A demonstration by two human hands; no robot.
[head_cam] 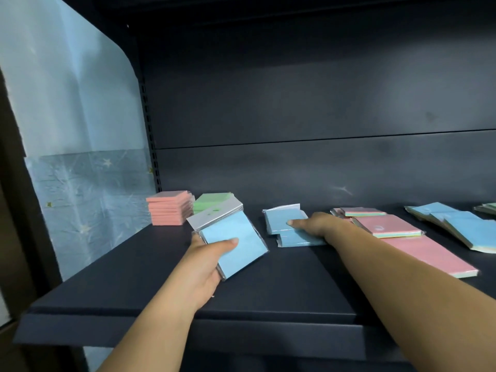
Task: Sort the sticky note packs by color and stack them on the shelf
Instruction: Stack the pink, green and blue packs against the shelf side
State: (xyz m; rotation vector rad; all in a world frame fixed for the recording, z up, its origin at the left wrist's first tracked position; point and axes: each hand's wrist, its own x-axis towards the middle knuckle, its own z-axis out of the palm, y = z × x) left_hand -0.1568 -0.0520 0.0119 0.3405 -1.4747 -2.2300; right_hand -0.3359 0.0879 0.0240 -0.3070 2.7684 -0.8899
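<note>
My left hand (pixel 206 260) has a blue pack (pixel 234 242) in its grip, thumb on top, held tilted just above the shelf (pixel 134 299). My right hand (pixel 315 224) rests on the blue stack (pixel 291 229), fingers fairly straight, gripping nothing. The pack looks light and stiff, its plastic wrap slippery, so I'd pinch across the edges, not the hang tab

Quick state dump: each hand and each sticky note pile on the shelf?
left hand: grips blue pack, lifted
right hand: rests on blue stack
pink stack: neat, far left
green stack: beside pink
pink-topped packs: loose, overlapping
blue packs: fanned, unsorted
</note>
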